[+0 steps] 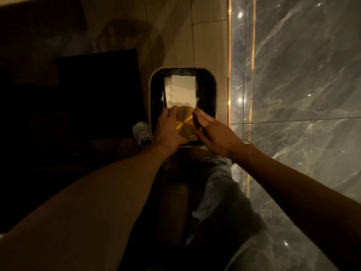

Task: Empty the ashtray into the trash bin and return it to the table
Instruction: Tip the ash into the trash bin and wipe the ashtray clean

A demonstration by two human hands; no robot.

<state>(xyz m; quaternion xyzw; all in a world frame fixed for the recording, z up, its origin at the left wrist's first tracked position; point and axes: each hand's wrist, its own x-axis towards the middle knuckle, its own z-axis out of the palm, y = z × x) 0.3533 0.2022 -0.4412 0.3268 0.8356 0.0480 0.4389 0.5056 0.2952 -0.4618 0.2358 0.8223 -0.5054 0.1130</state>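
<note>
Ashtray [185, 122]: round, gold, brushed metal, its flat face turned up toward the camera; held over the near end of the bin [213, 98], at 6 o'clock within its opening. Left hand [169, 130]: clasps the ashtray's rim from 9 o'clock, fingers curled over the top edge. Right hand [215, 132]: at the ashtray's 3 o'clock, fingers extended and loosely spread, tips at the rim; whether it grips or only touches cannot be told. Bin: rounded rectangle, pale rim, dark liner, standing on the floor [207, 42]. Inside, toward 12 o'clock of the ashtray, white cartons [182, 90] lying flat. Floor: tan boards under the bin. At 3 o'clock of the bin, grey veined marble [297, 75] edged with lit gold strips. At 9 o'clock, dark furniture [97, 90], detail lost in shadow. At 6 o'clock, the person's trouser leg [220, 192].
</note>
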